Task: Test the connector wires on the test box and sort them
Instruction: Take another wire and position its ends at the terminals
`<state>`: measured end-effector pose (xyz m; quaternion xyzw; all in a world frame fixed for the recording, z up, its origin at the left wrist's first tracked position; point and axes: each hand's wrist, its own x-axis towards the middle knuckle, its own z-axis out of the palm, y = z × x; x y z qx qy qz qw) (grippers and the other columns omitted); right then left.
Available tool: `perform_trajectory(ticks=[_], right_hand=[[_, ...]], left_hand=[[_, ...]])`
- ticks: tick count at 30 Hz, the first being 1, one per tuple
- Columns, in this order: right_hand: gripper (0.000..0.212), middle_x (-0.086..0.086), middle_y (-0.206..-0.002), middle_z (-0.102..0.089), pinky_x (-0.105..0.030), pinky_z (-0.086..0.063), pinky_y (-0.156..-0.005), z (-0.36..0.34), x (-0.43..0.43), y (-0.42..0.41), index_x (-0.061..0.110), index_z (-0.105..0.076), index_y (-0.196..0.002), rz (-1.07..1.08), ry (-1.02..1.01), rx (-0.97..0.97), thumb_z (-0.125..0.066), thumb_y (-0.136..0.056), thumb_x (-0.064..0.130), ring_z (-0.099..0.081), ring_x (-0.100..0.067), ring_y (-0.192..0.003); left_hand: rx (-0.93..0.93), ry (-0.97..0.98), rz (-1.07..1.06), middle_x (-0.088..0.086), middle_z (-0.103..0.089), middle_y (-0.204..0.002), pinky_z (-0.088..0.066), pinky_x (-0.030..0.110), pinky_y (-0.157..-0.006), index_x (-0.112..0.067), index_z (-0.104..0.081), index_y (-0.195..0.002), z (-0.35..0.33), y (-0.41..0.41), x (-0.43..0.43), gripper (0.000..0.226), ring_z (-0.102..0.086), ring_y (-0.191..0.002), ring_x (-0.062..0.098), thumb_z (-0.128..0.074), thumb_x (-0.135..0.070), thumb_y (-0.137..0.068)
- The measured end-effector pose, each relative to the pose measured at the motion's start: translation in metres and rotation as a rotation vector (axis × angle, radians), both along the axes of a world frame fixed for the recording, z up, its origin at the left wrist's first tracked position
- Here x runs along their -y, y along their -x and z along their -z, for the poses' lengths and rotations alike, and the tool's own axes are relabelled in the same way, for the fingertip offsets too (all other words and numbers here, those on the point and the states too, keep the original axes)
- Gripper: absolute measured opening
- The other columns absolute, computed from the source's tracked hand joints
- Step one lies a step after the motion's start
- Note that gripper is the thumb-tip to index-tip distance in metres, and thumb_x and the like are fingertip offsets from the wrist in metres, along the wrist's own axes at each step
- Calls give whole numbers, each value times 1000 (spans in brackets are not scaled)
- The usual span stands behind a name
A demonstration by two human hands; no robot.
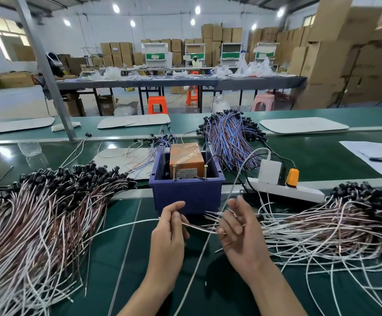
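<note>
— What have the hands got?
— The left hand (169, 226) pinches one connector wire (199, 228), which runs sideways to the right hand (237, 229), fingers loosely spread, thumb just touching it.
— And the test box?
— The orange test box (186, 161) sits just beyond both hands, slightly nearer the left, its two upright pins (174, 172) facing them.

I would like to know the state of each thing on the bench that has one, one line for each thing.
left hand: pinching a wire
right hand: fingers open, palm up, wire ends across it
held wire: stretched between both hands
test box: standing in the blue bin, wrapped in tape
blue bin: upright, open top
left wire pile: loose heap
right wire pile: loose heap
power strip: plugs inserted
</note>
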<state>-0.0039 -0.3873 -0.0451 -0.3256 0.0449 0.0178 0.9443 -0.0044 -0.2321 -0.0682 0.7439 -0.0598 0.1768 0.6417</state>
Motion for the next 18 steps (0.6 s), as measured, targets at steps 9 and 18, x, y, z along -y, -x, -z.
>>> perform_trajectory(ticks=[9,18], right_hand=[[21,-5,-94,-75,-23,-37,-41,6,-22,6,21,-75,-112,-161,550,129,-60,-98,17,-34,-6,-37],[25,4,-83,-75,-23,-43,-47,14,-25,5,34,-77,-110,-183,832,248,-62,-93,44,-45,-7,-42]], left_hand=[[122,-73,-23,-12,-67,-83,-45,14,-62,-54,-53,-114,-2,7,-1,27,-60,-65,2,-41,-33,-101],[197,-199,-63,-19,-68,-97,-54,27,-74,-55,-52,-123,-1,11,-2,29,-69,-87,8,-42,-45,-98]])
